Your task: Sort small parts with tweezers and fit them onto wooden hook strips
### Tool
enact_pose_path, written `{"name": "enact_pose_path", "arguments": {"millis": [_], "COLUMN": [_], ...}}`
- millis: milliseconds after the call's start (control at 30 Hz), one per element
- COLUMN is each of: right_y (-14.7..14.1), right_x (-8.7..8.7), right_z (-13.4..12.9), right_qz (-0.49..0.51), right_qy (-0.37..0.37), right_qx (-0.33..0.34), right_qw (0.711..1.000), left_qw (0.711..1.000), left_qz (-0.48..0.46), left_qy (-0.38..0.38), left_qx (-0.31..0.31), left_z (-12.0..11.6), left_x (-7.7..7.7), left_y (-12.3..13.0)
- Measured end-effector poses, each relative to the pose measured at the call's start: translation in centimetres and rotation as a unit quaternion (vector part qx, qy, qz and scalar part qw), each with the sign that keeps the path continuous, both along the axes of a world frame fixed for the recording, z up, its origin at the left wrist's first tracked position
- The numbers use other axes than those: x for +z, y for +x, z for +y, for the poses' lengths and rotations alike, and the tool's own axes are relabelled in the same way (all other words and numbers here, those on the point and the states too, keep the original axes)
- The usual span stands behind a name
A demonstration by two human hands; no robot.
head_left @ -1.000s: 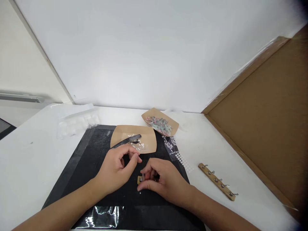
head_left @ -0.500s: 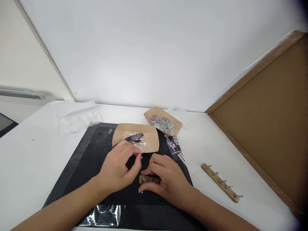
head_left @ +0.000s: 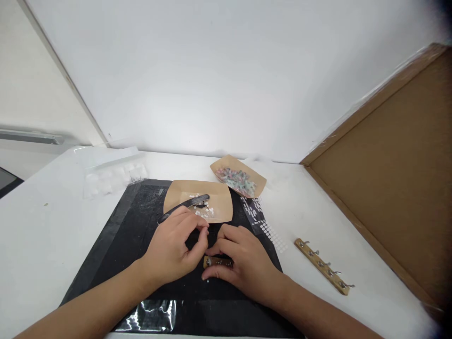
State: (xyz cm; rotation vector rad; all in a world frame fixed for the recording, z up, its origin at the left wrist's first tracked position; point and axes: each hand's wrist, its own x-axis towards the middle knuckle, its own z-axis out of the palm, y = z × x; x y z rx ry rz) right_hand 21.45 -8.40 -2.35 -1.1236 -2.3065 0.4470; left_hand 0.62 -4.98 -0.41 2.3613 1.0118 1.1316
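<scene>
My right hand (head_left: 243,258) grips a short wooden strip (head_left: 208,262) with small metal fittings along its top, fingers behind and thumb in front. Part of the strip is hidden under that hand. Just left of it, my left hand (head_left: 176,245) is closed in a pinch, thumb and index fingertips together; whatever they hold is too small to make out. Beyond the left hand lies a black curved nail file (head_left: 187,205), partly across a brown paper tray (head_left: 221,193) with small white pieces in it. Both hands rest over a black mat (head_left: 116,245).
A second brown tray (head_left: 262,183) holds many small wrapped items. White sticker-like tabs (head_left: 273,235) lie by the mat's right edge. Another wooden strip with metal hooks (head_left: 323,267) lies at right, near a cardboard panel (head_left: 388,165). A clear plastic case (head_left: 115,176) stands at back left.
Both hands keep nearly the same pose. The view has shifted very slightly; nothing has been visibly picked up or let go.
</scene>
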Motion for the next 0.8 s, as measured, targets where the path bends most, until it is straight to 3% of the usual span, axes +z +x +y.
{"name": "enact_pose_path", "arguments": {"millis": [800], "right_y": [0.15], "right_x": [0.90], "right_z": [0.13], "right_qz": [-0.044], "right_qy": [0.027], "right_qx": [0.005], "right_qw": [0.999], "left_qw": [1.000], "left_qz": [-0.008], "left_qy": [0.008], "left_qx": [0.006], "left_z": [-0.17], "left_x": [0.16], "left_y": [0.05]}}
